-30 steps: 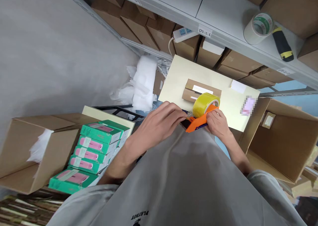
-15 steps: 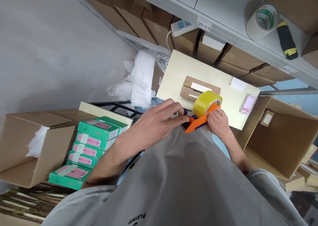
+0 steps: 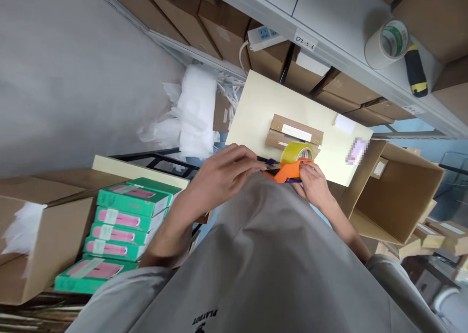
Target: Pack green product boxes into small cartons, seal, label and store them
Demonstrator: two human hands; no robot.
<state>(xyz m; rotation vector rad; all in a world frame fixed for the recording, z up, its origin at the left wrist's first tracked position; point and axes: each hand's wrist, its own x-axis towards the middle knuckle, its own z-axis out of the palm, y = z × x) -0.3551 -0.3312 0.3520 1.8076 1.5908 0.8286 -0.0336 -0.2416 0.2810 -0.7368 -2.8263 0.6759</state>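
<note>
An orange and dark-blue tape dispenser [image 3: 287, 172] carries a yellow roll of packing tape [image 3: 292, 152]. My right hand [image 3: 313, 183] is closed round the dispenser's right end. At its left end, the fingers of my left hand [image 3: 234, 169] are pinched together, with what looks like the tape's end between them; a short greyish strip shows beside the fingertips. Just beyond the dispenser, a narrow brown cardboard box [image 3: 278, 123] with a white label lies on the cream tabletop [image 3: 252, 108]. The roll overlaps its near edge in view.
Green boxes with pink pictures [image 3: 127, 201] are stacked at left beside an open carton [image 3: 62, 245]. Another open carton [image 3: 402, 196] stands right of the table. White foam wrap [image 3: 199, 108] lies behind. A shelf [image 3: 336, 26] holds a tape roll [image 3: 383, 45] and a black-yellow cutter [image 3: 416, 72].
The dispenser has turned and moved slightly left and down with my right hand. My left fingers have come a little away from its front end. The camera view has shifted.
</note>
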